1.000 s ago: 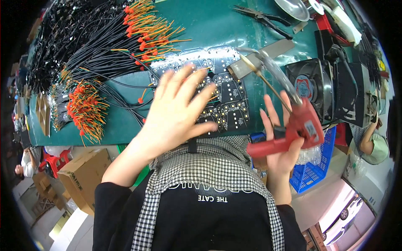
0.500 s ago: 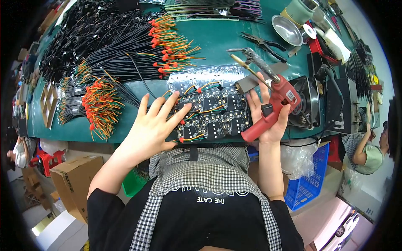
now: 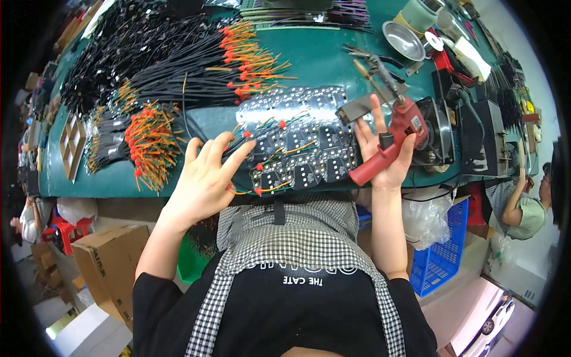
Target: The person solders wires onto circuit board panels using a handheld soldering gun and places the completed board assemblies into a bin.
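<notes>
A sheet of black circuit boards (image 3: 300, 143) lies flat at the table's near edge. Several thin wires with red-orange ends cross its left half. Beside the left edge of that sheet is my left hand (image 3: 205, 172), palm down with its fingers bent and apart. Its index fingertip reaches the wires at the sheet's corner; whether it touches them I cannot tell. A red soldering gun (image 3: 380, 156) rests in my right hand (image 3: 389, 172), between thumb and palm. The other fingers of that hand stretch out behind the gun, whose tip points up and left, above the table.
Bundles of black cables (image 3: 166, 77) with orange ends cover the left and back. A cardboard divider (image 3: 72, 147) lies at far left. On the right are a fan (image 3: 437, 131), a metal bowl (image 3: 403, 40), a grey metal block (image 3: 357, 108) and a dark box (image 3: 483, 137).
My left hand has drawn back leftward off the boards, its fingers more bent. The soldering gun and my right hand have shifted slightly to the right.
</notes>
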Motion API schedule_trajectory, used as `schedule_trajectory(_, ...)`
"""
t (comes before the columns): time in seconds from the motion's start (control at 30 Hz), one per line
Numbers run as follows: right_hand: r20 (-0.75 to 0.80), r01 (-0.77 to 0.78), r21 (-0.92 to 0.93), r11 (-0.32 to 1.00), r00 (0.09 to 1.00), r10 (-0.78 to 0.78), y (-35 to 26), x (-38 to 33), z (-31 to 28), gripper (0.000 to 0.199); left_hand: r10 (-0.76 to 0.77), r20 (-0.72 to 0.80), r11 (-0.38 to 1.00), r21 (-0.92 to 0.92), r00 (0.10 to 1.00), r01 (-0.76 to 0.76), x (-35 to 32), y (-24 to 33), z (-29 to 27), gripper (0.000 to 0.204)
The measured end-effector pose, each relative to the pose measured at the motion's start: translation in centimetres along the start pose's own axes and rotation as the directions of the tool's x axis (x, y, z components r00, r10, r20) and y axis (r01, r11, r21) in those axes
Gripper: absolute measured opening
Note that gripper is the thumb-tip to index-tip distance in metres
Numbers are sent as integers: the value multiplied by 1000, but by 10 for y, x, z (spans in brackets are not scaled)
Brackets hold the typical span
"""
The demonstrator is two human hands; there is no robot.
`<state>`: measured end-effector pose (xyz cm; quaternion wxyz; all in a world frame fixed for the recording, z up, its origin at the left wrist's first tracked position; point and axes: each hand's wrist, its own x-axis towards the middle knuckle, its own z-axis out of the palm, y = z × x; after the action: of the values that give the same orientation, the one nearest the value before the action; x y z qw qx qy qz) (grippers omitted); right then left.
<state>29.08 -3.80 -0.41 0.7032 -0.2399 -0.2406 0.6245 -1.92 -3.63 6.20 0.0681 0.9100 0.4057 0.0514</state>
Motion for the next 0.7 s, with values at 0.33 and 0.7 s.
schedule_trajectory(0.33,53,17,3,1000,998,-17,1,-14,-1,76,-57,-342,998,4,938,62,-11,-1,42,45)
schedule_trajectory(0.7,28,11,201,979,999,-17,13,-47,-17,79,-476,-510,710,-704,716,-30,12,-41,-31,8)
